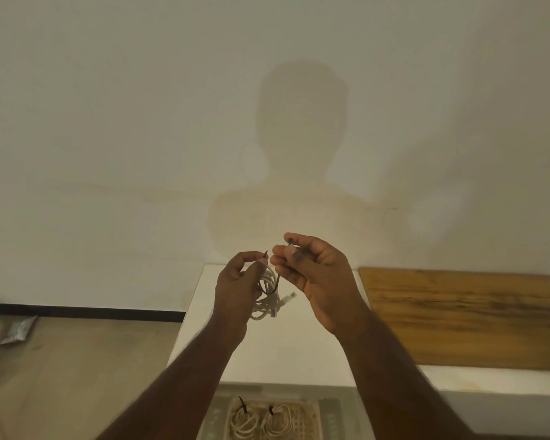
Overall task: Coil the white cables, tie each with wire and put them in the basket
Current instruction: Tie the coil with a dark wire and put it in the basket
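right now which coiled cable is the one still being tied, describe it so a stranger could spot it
Start at the white table against the wall; above it two raised hands meet. The white cable coil hangs from the left hand, with a dark wire looped through it up to the right hand. Unlike the two tied coils in the basket below, it hangs in the air.

2 tied coils [259, 420] in basket [315, 417], below table [283, 354]

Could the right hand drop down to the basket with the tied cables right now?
Probably not yet. The right hand pinches one end of the dark wire looped round the coiled cable; the basket below lies open, nothing between.
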